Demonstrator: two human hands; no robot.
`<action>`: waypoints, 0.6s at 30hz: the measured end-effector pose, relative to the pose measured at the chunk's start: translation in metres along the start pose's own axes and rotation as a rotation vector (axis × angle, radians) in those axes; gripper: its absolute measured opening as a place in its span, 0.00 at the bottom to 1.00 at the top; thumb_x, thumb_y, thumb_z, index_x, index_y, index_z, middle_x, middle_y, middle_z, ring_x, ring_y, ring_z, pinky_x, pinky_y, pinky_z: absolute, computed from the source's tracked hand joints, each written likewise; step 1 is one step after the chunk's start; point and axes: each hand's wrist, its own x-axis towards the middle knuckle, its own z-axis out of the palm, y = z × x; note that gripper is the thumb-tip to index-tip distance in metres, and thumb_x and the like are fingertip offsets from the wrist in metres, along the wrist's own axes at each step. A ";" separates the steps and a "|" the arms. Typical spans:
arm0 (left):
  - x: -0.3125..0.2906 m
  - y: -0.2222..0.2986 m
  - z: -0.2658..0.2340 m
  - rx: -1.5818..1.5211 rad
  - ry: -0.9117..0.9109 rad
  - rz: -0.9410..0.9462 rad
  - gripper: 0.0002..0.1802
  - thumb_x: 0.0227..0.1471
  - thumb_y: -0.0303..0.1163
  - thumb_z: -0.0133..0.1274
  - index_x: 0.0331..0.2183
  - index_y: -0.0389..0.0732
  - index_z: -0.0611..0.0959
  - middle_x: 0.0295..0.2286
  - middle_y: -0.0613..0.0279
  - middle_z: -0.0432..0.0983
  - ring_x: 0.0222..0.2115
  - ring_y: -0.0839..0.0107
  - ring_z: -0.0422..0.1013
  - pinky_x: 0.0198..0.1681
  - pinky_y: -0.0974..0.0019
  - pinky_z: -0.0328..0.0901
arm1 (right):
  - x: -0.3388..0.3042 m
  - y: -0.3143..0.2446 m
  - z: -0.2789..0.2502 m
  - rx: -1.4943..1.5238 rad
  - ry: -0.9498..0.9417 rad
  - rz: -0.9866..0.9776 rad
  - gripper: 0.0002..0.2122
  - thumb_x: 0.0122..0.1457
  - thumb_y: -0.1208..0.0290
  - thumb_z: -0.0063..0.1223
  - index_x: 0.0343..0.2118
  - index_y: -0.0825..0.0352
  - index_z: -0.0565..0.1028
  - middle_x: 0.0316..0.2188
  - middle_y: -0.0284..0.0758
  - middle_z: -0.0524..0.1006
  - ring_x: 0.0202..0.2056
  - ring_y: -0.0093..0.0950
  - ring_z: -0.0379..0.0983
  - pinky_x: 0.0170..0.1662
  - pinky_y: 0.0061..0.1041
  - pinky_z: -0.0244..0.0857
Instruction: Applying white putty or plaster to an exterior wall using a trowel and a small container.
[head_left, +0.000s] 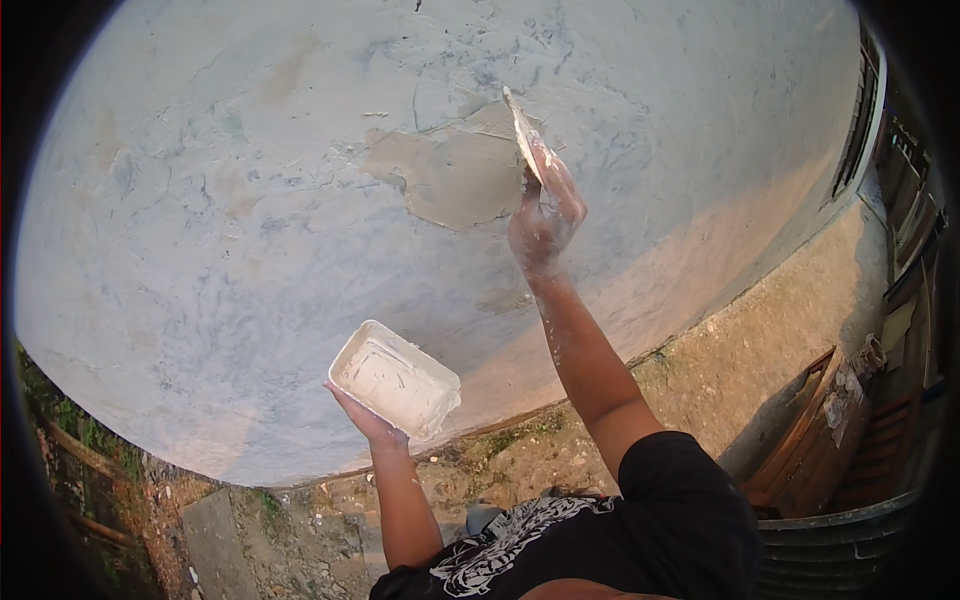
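Note:
My left hand (374,422) supports a white rectangular tub (351,344) from below, thumb side along its edge. Cream-coloured putty (396,380) coats the tub's inside and clings to its right rim. Higher up, my right hand (546,222), dusted with white, is closed around a putty knife (519,128) smeared with putty. The blade is seen nearly edge-on, close to the wall; whether it touches cannot be told. Left of it, a grey-beige patch (465,180) shows on the pale, unevenly coated wall (230,250). The knife's handle is mostly hidden by my fingers.
Along the wall's foot runs rough, sunlit ground (790,310). Wooden furniture (815,430) leans at the right, above a dark ribbed surface (840,550). A barred window (858,120) sits at the wall's right edge. Plants (75,415) grow at the lower left.

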 end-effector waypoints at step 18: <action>0.063 0.097 -0.020 -0.150 -0.087 0.097 0.43 0.60 0.69 0.27 0.59 0.45 0.64 0.54 0.52 0.66 0.51 0.53 0.69 0.51 0.48 0.69 | -0.028 0.015 0.054 -0.224 0.147 -0.124 0.21 0.45 0.88 0.51 0.45 0.69 0.80 0.43 0.43 0.80 0.46 0.41 0.77 0.48 0.32 0.71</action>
